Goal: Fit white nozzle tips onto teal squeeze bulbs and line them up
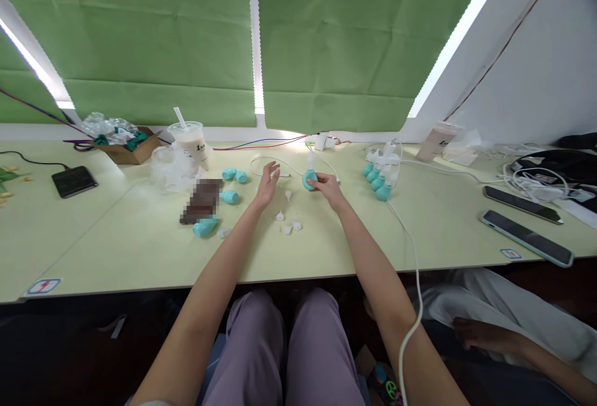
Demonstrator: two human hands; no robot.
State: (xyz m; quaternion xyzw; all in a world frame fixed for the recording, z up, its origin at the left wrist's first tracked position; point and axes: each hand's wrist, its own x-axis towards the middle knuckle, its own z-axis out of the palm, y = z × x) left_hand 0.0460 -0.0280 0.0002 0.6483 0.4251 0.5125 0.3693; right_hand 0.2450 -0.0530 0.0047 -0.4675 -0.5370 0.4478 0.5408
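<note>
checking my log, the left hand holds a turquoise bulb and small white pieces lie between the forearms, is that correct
Not quite: the head view shows the right hand, not the left hand, holding a turquoise bulb. Small white pieces do lie between the forearms.

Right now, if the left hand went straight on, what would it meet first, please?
The left hand would probably meet the white cable just ahead, unless it is raised above it.

Green blinds (382,39) hang across the far side; bright light (254,39) shows in the gaps between them. White wall (527,58) at right. Pale yellow-green table (116,232) spans the view below the blinds; dark underneath.
</note>
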